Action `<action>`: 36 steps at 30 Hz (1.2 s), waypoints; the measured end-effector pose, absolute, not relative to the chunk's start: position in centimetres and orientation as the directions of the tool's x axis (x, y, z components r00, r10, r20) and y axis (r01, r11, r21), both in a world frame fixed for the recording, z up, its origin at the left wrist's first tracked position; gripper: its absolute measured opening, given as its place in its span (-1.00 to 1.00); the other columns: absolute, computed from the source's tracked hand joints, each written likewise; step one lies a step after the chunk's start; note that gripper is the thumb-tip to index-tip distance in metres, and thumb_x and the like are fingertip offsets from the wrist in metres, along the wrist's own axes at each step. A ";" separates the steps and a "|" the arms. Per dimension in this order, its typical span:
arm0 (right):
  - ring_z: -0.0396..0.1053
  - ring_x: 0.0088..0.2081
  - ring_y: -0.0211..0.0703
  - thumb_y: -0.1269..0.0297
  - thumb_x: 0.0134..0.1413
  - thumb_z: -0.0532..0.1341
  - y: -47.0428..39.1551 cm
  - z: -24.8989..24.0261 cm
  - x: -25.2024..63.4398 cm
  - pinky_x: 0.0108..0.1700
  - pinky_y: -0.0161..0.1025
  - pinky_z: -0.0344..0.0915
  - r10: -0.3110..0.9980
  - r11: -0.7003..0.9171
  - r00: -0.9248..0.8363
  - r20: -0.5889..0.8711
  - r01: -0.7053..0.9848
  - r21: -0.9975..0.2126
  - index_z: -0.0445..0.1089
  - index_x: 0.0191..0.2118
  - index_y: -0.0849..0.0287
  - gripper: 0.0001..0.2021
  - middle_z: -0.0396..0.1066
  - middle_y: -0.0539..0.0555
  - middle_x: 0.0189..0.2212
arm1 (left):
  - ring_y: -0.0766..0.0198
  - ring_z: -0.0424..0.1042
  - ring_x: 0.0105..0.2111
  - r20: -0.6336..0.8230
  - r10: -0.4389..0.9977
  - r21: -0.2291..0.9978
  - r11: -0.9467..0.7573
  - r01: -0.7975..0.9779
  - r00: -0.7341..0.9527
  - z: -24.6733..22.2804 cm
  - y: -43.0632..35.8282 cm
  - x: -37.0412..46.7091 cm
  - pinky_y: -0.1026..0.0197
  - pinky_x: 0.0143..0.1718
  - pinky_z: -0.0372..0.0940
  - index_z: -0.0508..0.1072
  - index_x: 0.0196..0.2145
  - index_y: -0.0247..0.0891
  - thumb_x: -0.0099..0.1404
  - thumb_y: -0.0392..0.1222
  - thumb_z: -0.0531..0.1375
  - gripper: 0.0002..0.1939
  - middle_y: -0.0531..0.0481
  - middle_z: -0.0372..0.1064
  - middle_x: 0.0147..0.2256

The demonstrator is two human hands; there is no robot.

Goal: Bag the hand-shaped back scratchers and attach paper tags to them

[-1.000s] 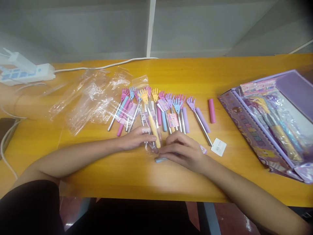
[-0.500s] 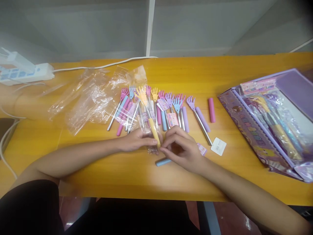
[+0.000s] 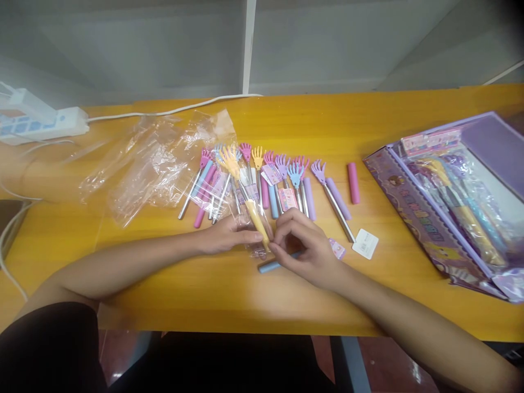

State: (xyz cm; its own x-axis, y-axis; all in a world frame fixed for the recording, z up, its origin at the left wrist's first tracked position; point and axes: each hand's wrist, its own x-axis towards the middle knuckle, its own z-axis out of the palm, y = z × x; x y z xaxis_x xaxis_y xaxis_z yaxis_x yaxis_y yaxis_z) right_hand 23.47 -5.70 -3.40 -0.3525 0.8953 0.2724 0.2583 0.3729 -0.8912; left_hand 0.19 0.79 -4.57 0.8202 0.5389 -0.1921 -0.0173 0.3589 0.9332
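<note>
My left hand is closed around a yellow back scratcher in a clear plastic bag, thumb lying across the handle. The scratcher's hand-shaped head points up and to the left. At the lower end of the handle, my right hand pinches the edge of the bag between thumb and forefinger. Partly hidden below the right hand lies a blue tube. Behind both hands spread several back scratchers in pink, blue, purple and yellow, among them a purple one and a blue one.
Crumpled clear bags cover the left of the desk. An open purple display box with bagged scratchers stands on the right. A white tag and a pink tube lie before it. A power strip sits at far left.
The yellow scratcher's head has swung slightly to the left. My right fingertips stay by the handle's lower end, and both hands have barely moved.
</note>
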 end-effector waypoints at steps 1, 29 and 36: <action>0.38 -0.32 -0.19 0.36 0.33 0.34 -5.7 -3.5 23.5 -0.44 -0.27 0.35 0.898 0.365 -0.352 0.264 0.260 -0.894 0.38 -0.26 0.08 -0.86 0.35 0.06 -0.25 | 0.16 0.55 -0.10 -0.186 0.537 0.935 0.354 -0.019 0.823 -4.6 0.8 0.2 0.07 0.07 0.41 0.63 -0.07 -0.28 0.41 0.06 0.39 -0.66 -0.11 0.59 -0.12; 0.34 -0.38 -0.26 0.29 0.34 0.39 -5.5 -3.7 23.6 -0.40 -0.30 0.33 0.919 0.239 -0.367 0.147 0.221 -0.945 0.36 -0.21 0.09 -0.82 0.37 0.02 -0.27 | 0.25 0.55 -0.12 -0.166 0.480 0.920 0.390 -0.040 0.861 -5.2 -0.1 0.4 0.16 -0.01 0.44 0.55 -0.05 -0.24 0.40 -0.12 0.41 -0.76 -0.05 0.51 -0.15; 0.34 -0.36 -0.25 0.31 0.34 0.39 -5.5 -3.7 23.6 -0.38 -0.29 0.31 0.918 0.238 -0.368 0.149 0.208 -0.949 0.35 -0.23 0.09 -0.82 0.34 0.00 -0.29 | 0.16 0.56 0.03 -0.142 0.451 0.955 0.297 0.002 0.881 -5.0 -0.2 0.4 0.05 0.18 0.44 0.54 0.00 -0.23 0.42 -0.14 0.39 -0.74 -0.11 0.55 -0.03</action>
